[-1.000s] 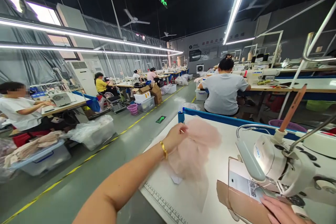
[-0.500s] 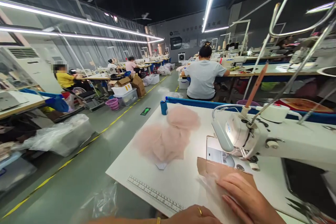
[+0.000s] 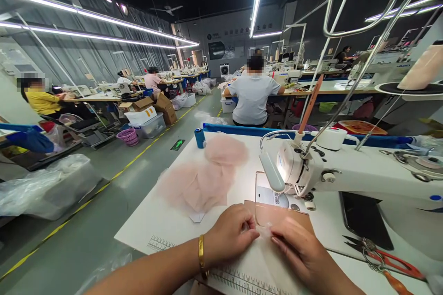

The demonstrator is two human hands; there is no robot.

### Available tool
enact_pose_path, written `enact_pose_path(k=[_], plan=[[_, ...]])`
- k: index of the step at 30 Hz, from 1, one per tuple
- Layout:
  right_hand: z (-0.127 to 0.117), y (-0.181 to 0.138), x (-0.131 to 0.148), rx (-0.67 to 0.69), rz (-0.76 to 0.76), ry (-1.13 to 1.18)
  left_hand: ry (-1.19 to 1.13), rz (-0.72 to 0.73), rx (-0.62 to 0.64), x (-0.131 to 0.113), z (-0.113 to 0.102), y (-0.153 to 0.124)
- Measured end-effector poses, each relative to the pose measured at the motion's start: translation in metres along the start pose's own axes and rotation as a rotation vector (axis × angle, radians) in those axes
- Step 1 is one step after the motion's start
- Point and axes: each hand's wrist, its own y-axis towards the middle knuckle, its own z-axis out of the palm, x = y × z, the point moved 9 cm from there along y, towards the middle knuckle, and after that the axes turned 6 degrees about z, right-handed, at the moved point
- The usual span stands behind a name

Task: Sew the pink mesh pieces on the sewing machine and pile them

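Observation:
My left hand (image 3: 230, 235) and my right hand (image 3: 301, 251) meet on the white table (image 3: 166, 221) in front of the sewing machine (image 3: 339, 170). Both pinch a thin, sheer pink piece of fabric (image 3: 263, 232) that lies over a brown card (image 3: 277, 214) near the needle plate. My left wrist carries a gold bangle. A loose pile of pink mesh fabric (image 3: 204, 175) lies further out on the table, left of the machine head.
A printed ruler (image 3: 242, 281) runs along the table's near edge. Orange-handled scissors (image 3: 384, 260) and a dark phone (image 3: 362, 216) lie at the right. A person in a grey shirt (image 3: 252, 99) sits ahead. The aisle with plastic bags (image 3: 44, 186) runs along the left.
My left hand drew back from the pink fabric pile to the near edge and joined the right hand on the sheer piece. The view swung right and down.

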Motion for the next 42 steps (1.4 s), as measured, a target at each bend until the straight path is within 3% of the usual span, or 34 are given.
enact_pose_path(k=[6,8,10,13,15,19,22,25,29,34,42], plan=[[-0.018,-0.009,-0.046,-0.056,0.317,0.097,-0.153,-0.158,0.209,-0.001,-0.016,0.0],[-0.014,-0.016,-0.062,-0.078,0.468,0.246,-0.114,-0.219,0.326,0.0,-0.023,-0.006],[-0.007,-0.02,-0.069,-0.101,0.583,0.403,0.017,-0.238,0.366,0.0,-0.035,-0.006],[0.001,-0.019,-0.063,-0.099,0.641,0.519,0.141,-0.13,0.217,-0.012,-0.049,0.014],[0.004,-0.018,-0.06,-0.068,0.657,0.511,0.049,-0.081,0.134,-0.015,-0.042,0.032],[0.001,-0.021,-0.071,0.005,0.702,0.512,-0.228,-0.151,0.188,-0.003,-0.004,0.063],[-0.008,-0.028,-0.087,0.086,0.75,0.531,-0.261,-0.128,0.235,-0.005,0.008,0.076],[-0.017,-0.028,-0.092,0.168,0.803,0.522,-0.269,-0.097,0.256,-0.01,0.011,0.079],[-0.015,-0.004,-0.075,0.229,0.761,0.387,-0.294,-0.059,0.214,-0.015,0.013,0.08],[-0.006,0.01,-0.071,0.12,0.723,0.282,-0.406,-0.153,0.08,-0.002,0.01,0.077],[-0.001,-0.004,-0.078,0.128,0.737,0.229,-0.411,-0.148,0.049,0.001,0.017,0.074]])
